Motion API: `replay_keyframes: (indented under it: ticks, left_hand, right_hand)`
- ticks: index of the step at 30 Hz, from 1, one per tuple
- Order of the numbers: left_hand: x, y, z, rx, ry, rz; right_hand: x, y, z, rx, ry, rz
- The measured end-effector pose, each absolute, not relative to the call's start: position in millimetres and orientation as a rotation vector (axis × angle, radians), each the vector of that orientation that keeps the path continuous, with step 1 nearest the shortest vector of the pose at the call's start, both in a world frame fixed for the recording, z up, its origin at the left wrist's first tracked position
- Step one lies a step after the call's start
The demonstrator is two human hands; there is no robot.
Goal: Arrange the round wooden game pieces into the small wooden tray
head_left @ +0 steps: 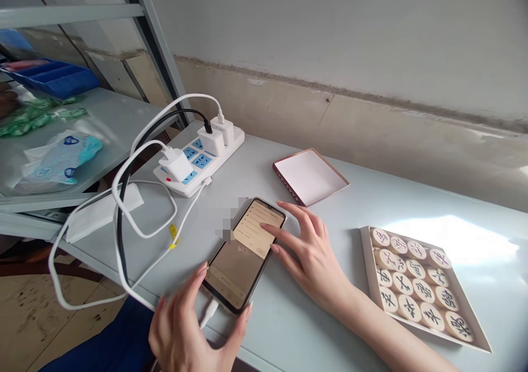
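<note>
A smartphone [238, 256] with a lit screen lies on the grey table, its top tilted toward the back right. A white charging plug [209, 311] is in its lower end. My left hand [192, 322] grips the phone's lower end, fingers at the left edge and thumb at the right corner. Over the upper screen, my right hand [307, 245] has its fingers spread and holds nothing. Its index fingertip is on or just above the screen; I cannot tell which. Other fingertips are by the phone's right edge.
A power strip [223, 166] with several chargers and looping white cables [117, 196] sits at the back left. An upturned box lid [311, 175] lies behind the phone. At right is a box [371, 273] of round xiangqi pieces. Metal shelving [119, 114] stands left, the wall behind.
</note>
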State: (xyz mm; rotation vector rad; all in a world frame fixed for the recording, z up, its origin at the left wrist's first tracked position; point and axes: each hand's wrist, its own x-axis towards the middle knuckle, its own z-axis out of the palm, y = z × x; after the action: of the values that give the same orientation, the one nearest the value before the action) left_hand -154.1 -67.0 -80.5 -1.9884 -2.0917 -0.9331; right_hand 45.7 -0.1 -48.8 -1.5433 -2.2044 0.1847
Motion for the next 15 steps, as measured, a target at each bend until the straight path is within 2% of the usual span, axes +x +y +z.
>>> replay_keyframes:
  ticks: [15]
  left_hand:
    - [-152.8,-66.2,-81.0,-1.990,-2.074,-0.963]
  right_hand:
    - [46.3,0.8,-51.9,-1.632,-2.220,0.129]
